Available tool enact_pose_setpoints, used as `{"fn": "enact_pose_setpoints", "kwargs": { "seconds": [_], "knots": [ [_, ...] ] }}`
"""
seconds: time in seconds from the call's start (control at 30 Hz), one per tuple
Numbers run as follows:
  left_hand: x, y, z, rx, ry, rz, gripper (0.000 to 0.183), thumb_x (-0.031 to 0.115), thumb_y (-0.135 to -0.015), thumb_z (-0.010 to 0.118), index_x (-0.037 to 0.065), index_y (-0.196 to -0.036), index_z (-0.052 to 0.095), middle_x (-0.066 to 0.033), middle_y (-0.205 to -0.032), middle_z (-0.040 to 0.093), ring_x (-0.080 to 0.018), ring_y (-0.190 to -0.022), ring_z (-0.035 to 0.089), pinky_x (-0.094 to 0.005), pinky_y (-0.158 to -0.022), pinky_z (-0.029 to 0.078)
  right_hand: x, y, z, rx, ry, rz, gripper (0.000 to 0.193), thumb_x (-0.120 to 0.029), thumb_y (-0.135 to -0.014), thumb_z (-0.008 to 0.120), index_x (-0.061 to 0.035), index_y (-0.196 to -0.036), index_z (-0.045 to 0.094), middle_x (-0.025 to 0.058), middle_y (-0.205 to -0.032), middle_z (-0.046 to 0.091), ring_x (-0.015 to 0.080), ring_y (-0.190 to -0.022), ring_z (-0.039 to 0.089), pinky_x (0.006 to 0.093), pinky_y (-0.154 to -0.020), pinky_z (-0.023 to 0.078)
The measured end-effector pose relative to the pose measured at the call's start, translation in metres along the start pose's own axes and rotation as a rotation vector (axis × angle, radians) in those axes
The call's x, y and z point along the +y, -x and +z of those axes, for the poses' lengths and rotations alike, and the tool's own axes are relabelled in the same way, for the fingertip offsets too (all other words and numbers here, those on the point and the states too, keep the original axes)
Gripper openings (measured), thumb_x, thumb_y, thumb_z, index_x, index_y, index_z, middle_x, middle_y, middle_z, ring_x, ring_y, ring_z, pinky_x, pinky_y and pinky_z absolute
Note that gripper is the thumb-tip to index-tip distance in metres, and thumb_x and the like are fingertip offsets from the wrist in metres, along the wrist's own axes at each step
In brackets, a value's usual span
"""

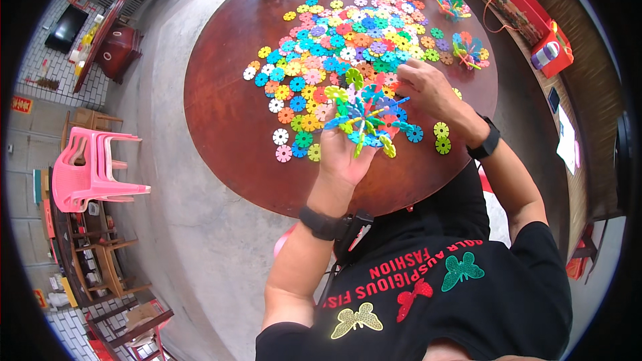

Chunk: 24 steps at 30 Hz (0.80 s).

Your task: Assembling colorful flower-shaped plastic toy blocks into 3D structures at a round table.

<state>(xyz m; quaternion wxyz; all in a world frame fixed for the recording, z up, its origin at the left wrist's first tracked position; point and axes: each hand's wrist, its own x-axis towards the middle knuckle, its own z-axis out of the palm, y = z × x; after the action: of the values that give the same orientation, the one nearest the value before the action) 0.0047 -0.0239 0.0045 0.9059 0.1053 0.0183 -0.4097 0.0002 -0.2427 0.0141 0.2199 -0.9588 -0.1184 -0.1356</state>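
Observation:
Raised over the near part of the round table is a ball-like cluster of interlocking snowflake discs (366,120), in blue, green, yellow, red and orange. My left hand (342,159) grips it from below, fingers partly hidden behind the discs. Just to the cluster's upper right, my right hand (428,87) is closed with its fingers curled downward. Whatever those fingers hold, if anything, is hidden. Beneath and beyond both hands spreads a pile of loose snowflake discs (361,39) in many colours.
Several finished clusters stand along the far edge of the dark red table (224,100), one cluster (470,51) at the right. A red box (554,53) lies on a bench at the right. Stacked pink plastic chairs (80,170) stand on the floor at the left.

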Motion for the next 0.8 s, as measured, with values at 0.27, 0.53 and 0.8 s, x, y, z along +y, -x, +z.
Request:
{"fn": "enact_pose_setpoints", "kwargs": {
  "seconds": [0.27,0.53,0.8],
  "knots": [
    [-0.020,0.001,0.009,0.243,-0.523,0.052,0.029,0.027,-0.099,0.043,0.007,-0.119,0.049,-0.0084,-0.106,0.060,-0.0164,-0.091,0.062,-0.0321,-0.075,0.053,-0.024,0.046,-0.059,0.022,-1.046,0.498,0.014,-0.001,-0.083,0.053,-0.0060,-0.092,0.061,-0.0054,-0.072,0.048,0.0028,-0.060,0.040,0.0195,-0.054,0.035],
    [-0.036,0.005,0.014,0.086,-1.166,0.278,0.023,0.021,-0.098,0.051,0.005,-0.114,0.050,-0.0016,-0.096,0.054,-0.0063,-0.084,0.054,-0.0212,-0.070,0.048,-0.044,0.057,-0.059,-0.117,-0.766,0.236,0.008,-0.006,-0.089,0.052,-0.0010,-0.092,0.057,0.0026,-0.072,0.054,0.0106,-0.059,0.051,0.0243,-0.052,0.039],
    [-0.038,0.006,0.018,0.060,-1.170,0.210,0.023,0.020,-0.097,0.053,0.004,-0.114,0.051,-0.0042,-0.102,0.053,-0.0087,-0.088,0.055,-0.0230,-0.073,0.049,-0.054,0.057,-0.046,0.105,-0.277,-0.037,0.016,-0.012,-0.082,0.065,-0.0037,-0.081,0.051,0.0100,-0.072,0.053,0.0293,-0.066,0.058,0.0386,-0.056,0.046]
  ]
}}
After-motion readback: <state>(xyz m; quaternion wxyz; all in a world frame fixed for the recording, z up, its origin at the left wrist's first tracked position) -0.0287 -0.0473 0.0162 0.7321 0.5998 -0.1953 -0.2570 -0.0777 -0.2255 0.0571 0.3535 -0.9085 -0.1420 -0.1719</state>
